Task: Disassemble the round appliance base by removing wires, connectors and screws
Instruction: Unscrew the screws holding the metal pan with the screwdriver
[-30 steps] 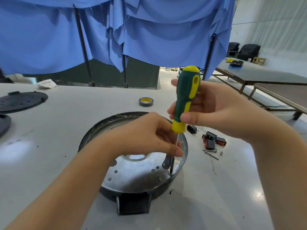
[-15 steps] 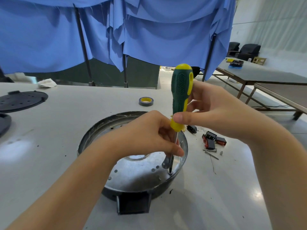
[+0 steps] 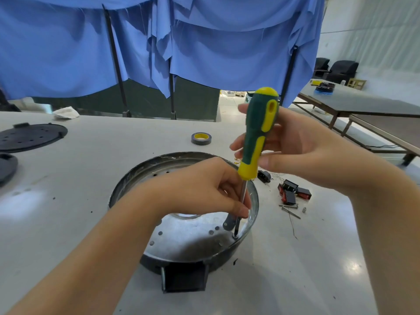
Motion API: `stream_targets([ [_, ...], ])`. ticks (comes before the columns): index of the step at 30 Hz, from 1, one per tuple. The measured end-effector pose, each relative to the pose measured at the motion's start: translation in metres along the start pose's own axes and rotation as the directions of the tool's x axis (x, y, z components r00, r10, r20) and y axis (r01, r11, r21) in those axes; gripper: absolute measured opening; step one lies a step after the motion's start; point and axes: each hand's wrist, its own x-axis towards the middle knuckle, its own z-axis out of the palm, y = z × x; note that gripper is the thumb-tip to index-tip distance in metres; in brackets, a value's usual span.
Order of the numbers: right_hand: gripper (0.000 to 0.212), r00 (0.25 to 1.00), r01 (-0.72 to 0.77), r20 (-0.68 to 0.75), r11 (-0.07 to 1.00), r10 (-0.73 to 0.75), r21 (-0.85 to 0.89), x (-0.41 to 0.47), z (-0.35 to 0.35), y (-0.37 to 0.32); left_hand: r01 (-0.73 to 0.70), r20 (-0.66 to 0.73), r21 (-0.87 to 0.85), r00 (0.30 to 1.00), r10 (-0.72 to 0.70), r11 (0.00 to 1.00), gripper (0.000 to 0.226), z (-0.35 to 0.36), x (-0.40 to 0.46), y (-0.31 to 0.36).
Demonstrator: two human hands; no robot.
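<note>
Turning since before, screwdriver in right hand's grip; left hand pinches shaft.

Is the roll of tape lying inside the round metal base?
No, the roll of tape lies on the table beyond the round metal base, apart from its rim.

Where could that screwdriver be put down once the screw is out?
Bare tabletop lies between the black perforated disc, the tape roll and the round base; also nearer, right of the base. Crowded: the removed parts and screws beside the base's right rim.
</note>
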Motion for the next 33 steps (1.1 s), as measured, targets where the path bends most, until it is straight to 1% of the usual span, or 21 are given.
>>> stream_targets([
  [3,0.07,0.999,-0.01,-0.038,0.999,0.009,-0.038,0.0,-0.0001,0.0004,-0.004,-0.041,0.047,0.999,0.006,0.999,0.012,0.0025,0.0011,0.0019],
  [6,0.065,0.997,-0.034,-0.067,0.996,0.029,-0.079,0.0017,0.0001,0.0012,-0.006,-0.073,0.079,0.997,0.012,0.997,0.018,0.0047,0.0009,0.0034],
  [10,0.067,0.994,-0.025,-0.11,0.994,0.014,-0.106,0.0023,0.0004,0.0004,0.0,-0.058,0.062,0.998,0.003,0.998,0.014,0.0044,0.001,0.0039],
  [13,0.066,0.995,0.02,-0.101,1.0,-0.022,-0.019,0.0003,-0.0004,-0.0024,-0.002,-0.003,-0.023,1.0,0.002,1.0,0.015,0.0021,-0.0008,0.0036],
  [16,0.066,0.998,0.041,-0.041,0.992,-0.037,0.115,-0.0008,0.0005,-0.0037,-0.009,0.051,-0.074,0.999,0.012,0.997,0.018,-0.0014,-0.0032,0.0016],
  [19,0.067,0.999,0.037,0.016,0.983,-0.041,0.182,-0.0008,0.0015,-0.002,-0.007,0.028,-0.101,1.0,0.009,0.995,0.013,-0.0021,-0.0016,-0.0009],
  [21,0.066,0.999,0.025,0.034,0.985,-0.032,0.168,-0.0009,0.0023,-0.0022,-0.015,-0.005,-0.062,1.0,0.015,0.998,0.011,-0.0012,0.0002,-0.0013],
  [24,0.064,1.0,0.005,0.014,0.998,-0.006,0.069,0.0,0.0042,-0.0041,-0.026,-0.043,-0.037,0.999,0.025,0.999,0.01,-0.0015,0.0001,-0.0014],
  [26,0.062,1.0,-0.013,-0.025,0.999,0.012,-0.039,0.0021,0.0068,-0.0043,-0.023,-0.067,-0.013,0.998,0.022,1.0,0.013,-0.0016,-0.0004,-0.001],
  [28,0.062,0.996,-0.018,-0.094,0.995,0.009,-0.097,0.0047,0.0091,-0.0047,-0.019,-0.091,0.011,0.996,0.02,1.0,0.016,-0.0008,-0.0001,0.0001],
  [30,0.062,0.992,0.001,-0.128,0.995,-0.013,-0.098,0.0054,0.0095,-0.0051,-0.013,-0.097,0.02,0.995,0.015,1.0,0.019,-0.0001,0.0001,0.0018],
  [33,0.067,0.994,0.03,-0.102,0.999,-0.029,0.009,0.0025,0.0079,-0.0042,0.003,-0.089,0.022,0.996,-0.001,1.0,0.021,-0.0007,0.0,0.0028],
])
